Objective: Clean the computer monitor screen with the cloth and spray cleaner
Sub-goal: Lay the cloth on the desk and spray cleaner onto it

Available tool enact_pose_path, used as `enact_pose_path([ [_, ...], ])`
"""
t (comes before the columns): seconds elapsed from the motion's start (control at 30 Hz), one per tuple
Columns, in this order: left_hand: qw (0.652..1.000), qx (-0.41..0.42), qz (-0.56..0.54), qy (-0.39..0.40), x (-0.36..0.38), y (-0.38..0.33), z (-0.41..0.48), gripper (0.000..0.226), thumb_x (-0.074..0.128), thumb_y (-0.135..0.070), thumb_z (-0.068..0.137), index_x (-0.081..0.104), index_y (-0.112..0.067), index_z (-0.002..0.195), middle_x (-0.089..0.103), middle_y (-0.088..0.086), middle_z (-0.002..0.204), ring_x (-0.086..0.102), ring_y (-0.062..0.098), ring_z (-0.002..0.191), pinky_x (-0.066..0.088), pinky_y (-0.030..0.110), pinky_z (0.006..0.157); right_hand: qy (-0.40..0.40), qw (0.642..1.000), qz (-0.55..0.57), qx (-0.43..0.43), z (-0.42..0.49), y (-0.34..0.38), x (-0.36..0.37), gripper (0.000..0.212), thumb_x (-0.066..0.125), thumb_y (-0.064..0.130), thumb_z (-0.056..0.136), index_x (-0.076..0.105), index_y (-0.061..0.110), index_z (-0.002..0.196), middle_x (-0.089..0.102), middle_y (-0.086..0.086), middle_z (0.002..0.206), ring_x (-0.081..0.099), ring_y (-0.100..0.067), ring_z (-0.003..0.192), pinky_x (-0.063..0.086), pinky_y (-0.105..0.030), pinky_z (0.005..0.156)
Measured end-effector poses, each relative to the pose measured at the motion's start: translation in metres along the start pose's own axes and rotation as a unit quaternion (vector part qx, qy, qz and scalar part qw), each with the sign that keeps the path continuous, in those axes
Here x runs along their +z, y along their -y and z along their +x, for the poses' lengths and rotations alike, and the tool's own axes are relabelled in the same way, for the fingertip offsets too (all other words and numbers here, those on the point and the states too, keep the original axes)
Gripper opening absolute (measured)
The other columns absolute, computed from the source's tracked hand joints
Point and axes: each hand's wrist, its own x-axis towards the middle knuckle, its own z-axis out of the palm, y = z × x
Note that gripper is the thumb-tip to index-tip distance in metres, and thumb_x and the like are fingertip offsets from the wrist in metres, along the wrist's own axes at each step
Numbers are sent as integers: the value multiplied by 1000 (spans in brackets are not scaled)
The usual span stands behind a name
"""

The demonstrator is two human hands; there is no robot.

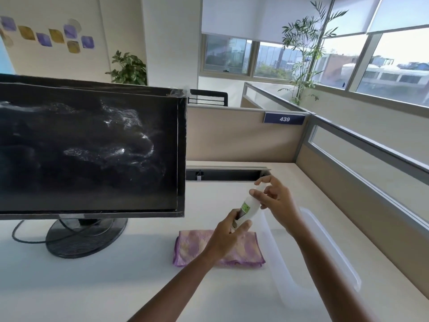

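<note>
A black monitor [92, 147] stands at the left on a round base, its dark screen streaked with white smears and droplets. A folded purple and cream cloth [197, 245] lies flat on the white desk to the right of the base. Above the cloth, my left hand [229, 233] grips the lower body of a small white spray bottle [249, 206] with a green label, held tilted. My right hand [276, 198] has its fingers around the bottle's top, at the cap or nozzle.
A clear plastic container [325, 259] lies on the desk at the right, under my right forearm. Beige cubicle partitions [243, 138] enclose the desk at the back and right. A black cable [25, 238] loops by the monitor base. A cable slot [227, 174] runs behind.
</note>
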Motion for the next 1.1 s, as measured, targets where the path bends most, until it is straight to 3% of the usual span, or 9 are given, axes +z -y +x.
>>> enact_pose_path([
  [0.17,991,-75,-105,31,-14,0,-6,20,41,-30,96,45,-15,108,56,-3,75,55,1,48,41,13,44,-35,994,91,46,4,1,30,14,59,23,88,52,17,98,65,-6,83,62,-19,73,51,-26,59],
  [0.3,959,-129,-246,58,-20,11,-20,37,40,-49,89,61,-19,95,59,-6,67,52,3,51,42,14,46,-40,990,115,68,2,0,50,15,59,24,88,52,15,97,66,-5,81,60,-15,67,45,-13,47],
  [0.4,924,-163,-343,52,-23,20,-27,46,44,-58,79,65,-17,85,59,-6,60,50,4,49,41,14,43,1,987,133,94,1,-3,63,11,58,26,89,54,16,93,65,-7,84,59,-15,69,47,-17,53],
  [0.5,908,-178,-378,28,-27,30,-30,54,44,-63,80,61,-13,86,55,-6,53,46,5,42,38,14,39,45,968,200,147,-1,-7,71,10,55,27,91,59,18,91,64,-6,88,57,-16,73,48,-22,63],
  [0.67,881,-196,-430,28,-31,40,-34,56,38,-61,84,56,-9,90,50,-4,49,40,5,38,35,14,38,61,926,308,208,-6,-15,81,23,51,31,90,61,11,95,60,-6,87,45,-11,65,46,-12,52],
  [0.8,870,-205,-448,33,-28,43,-38,53,35,-60,87,56,-12,86,48,-3,51,40,4,40,34,14,39,40,915,329,231,-8,-23,87,18,49,28,93,62,15,94,62,-9,92,49,-16,72,47,-23,65],
  [0.9,913,-200,-356,14,-24,45,-41,47,33,-56,91,57,-16,89,51,-3,61,45,4,46,34,14,43,-9,933,279,226,-11,-35,92,22,47,23,95,64,10,101,61,-15,100,53,-22,79,46,-26,69],
  [1.0,969,-199,-148,-19,-19,43,-39,43,36,-50,93,54,-13,103,58,2,76,51,9,56,39,15,46,-64,962,171,201,-16,-51,96,27,44,18,97,60,4,114,62,-15,107,60,-26,87,49,-22,65],
  [1.1,982,-164,76,-56,-12,44,-40,43,40,-43,95,45,-10,121,63,14,108,63,25,82,47,26,60,-91,961,154,210,-20,-64,98,26,44,16,97,59,6,116,63,-14,108,62,-26,88,51,-24,65],
])
